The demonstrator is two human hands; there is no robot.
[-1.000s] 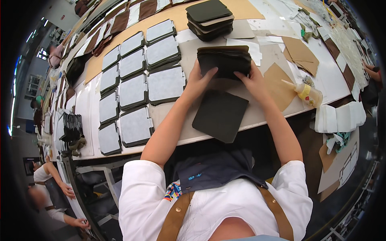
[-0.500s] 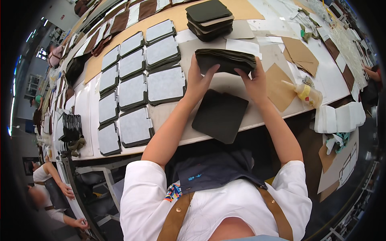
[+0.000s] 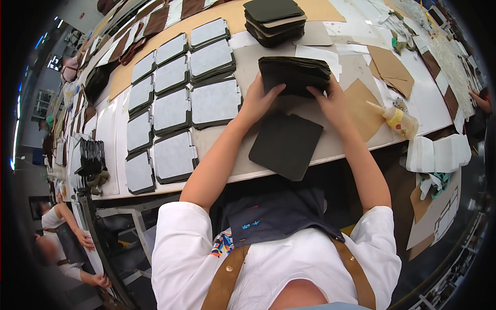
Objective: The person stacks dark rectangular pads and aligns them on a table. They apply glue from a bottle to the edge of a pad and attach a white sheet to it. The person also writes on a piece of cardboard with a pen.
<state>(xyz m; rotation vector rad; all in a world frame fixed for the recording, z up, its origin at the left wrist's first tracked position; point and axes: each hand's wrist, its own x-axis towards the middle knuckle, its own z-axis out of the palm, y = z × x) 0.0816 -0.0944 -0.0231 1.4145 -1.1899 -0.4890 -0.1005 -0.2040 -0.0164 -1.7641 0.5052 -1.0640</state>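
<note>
Between my two hands is a thick stack of dark panels (image 3: 295, 72), its layered edges facing up. My left hand (image 3: 262, 97) grips its left end, thumb across the near face. My right hand (image 3: 331, 103) grips the other end the same way. Below the stack, a square dark panel with rounded corners (image 3: 285, 146) lies on the table, its near corner jutting over the front edge. Rows of dark panels with pale grey faces (image 3: 172, 114) lie to the left. Beyond my hands stands a taller pile of dark panels (image 3: 274, 13) with a tan layer in it.
Right of my hands are brown paper sheets (image 3: 361, 111) and a squeeze bottle with a yellow band (image 3: 400, 122). White folded pads (image 3: 438, 154) sit at the table's right edge. A bundle of dark strips (image 3: 92, 157) stands at the left. Another person's arms (image 3: 77, 230) show at lower left.
The held stack has tilted so more of its near face shows, and it sits slightly further right in view. Both hands keep their grip. The whole view has shifted a little.
</note>
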